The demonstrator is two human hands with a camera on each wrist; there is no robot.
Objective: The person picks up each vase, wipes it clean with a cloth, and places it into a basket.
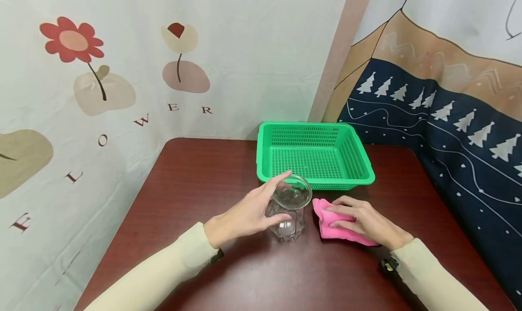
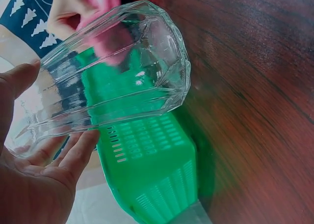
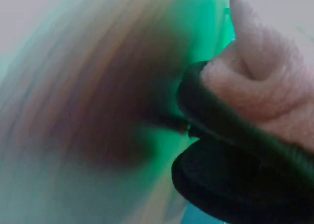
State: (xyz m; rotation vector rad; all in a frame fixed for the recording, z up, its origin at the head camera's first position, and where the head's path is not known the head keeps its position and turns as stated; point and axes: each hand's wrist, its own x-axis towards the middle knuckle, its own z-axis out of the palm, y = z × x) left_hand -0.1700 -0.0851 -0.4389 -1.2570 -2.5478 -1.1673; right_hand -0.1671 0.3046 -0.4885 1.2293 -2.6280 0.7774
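A clear glass vase (image 1: pixel 287 225) with a round rim and a ribbed body is in the middle of the table in the head view. My left hand (image 1: pixel 254 209) holds it near the top, thumb on one side and fingers on the other. In the left wrist view the faceted glass vase (image 2: pixel 142 81) shows close up, with the left hand (image 2: pixel 37 180) at its rim end. Just right of the vase, my right hand (image 1: pixel 359 218) grips a folded pink cloth (image 1: pixel 328 225). The right wrist view is mostly blurred, and the cloth is hidden there.
A green plastic basket (image 1: pixel 263 164) with slotted sides sits at the back of the dark red-brown table (image 1: pixel 195 179), right behind the vase. Printed curtains (image 1: pixel 244 39) hang behind the table and along its right side. A black strap (image 3: pixel 221 116) is at the right wrist.
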